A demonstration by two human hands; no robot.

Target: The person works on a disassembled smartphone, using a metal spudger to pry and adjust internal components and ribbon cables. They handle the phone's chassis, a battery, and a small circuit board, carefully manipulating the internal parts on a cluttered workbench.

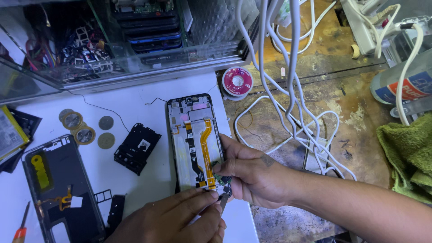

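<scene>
An opened phone lies back-up on the white table top, with an orange flex cable running down its middle. My right hand reaches in from the right and grips the phone's lower end, its fingertips on a small green board there. My left hand comes up from the bottom edge and pinches a thin metal tool, whose tip sits at the phone's bottom corner beside that board. The tool's tip is partly hidden by my fingers.
A second dark phone frame and a black cover plate lie to the left, near coins and a red-handled screwdriver. Behind are a glass case, a solder spool, white cables; a green towel at right.
</scene>
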